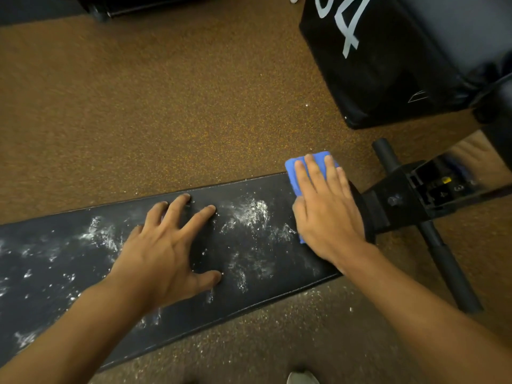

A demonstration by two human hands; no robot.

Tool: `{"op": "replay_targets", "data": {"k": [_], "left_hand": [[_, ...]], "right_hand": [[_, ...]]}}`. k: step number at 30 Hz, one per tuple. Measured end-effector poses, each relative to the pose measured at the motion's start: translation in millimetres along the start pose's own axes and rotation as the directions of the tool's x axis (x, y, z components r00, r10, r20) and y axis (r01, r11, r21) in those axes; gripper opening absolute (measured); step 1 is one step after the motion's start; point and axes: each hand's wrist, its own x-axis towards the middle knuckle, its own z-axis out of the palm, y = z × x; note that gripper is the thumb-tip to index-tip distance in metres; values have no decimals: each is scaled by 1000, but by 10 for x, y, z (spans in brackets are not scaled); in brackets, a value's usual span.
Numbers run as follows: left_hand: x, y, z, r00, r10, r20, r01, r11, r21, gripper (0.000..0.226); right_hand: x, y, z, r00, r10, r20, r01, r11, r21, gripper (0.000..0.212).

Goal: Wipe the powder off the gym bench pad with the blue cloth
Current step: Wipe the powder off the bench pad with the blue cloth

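Observation:
A long black gym bench pad [177, 309] runs from the lower left to the right of centre. White powder [250, 212] is smeared over much of its top. My right hand [327, 214] lies flat with straight fingers on a folded blue cloth [293, 176], pressing it on the pad's right end. The cloth's far edge sticks out past the fingertips over the pad's far corner. My left hand [169, 250] rests on the middle of the pad with its fingers spread.
Brown speckled floor [138, 106] surrounds the bench, with spilled powder along the near side [277, 322]. The black bench frame and crossbar [432, 231] extend to the right. A large black padded box [374, 67] with white markings stands at the upper right. A shoe tip [302, 378] shows at the bottom.

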Motion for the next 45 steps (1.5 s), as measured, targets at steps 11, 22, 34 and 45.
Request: {"op": "replay_targets", "data": {"k": [11, 22, 34, 45], "left_hand": [[-17, -15, 35, 1000, 1, -17, -1, 1000, -14, 117], [-43, 2, 38, 1000, -5, -13, 5, 1000, 10, 115], [-44, -14, 74, 1000, -11, -23, 11, 1000, -13, 116], [-57, -8, 73, 999, -16, -34, 15, 999, -37, 115]], "right_hand": [[-47, 145, -15, 1000, 14, 27, -14, 1000, -20, 67], [-255, 285, -41, 999, 10, 39, -9, 1000, -14, 67], [-524, 172, -46, 993, -91, 76, 91, 996, 2, 65], [-559, 100, -60, 976, -182, 116, 182, 983, 5, 65]]}}
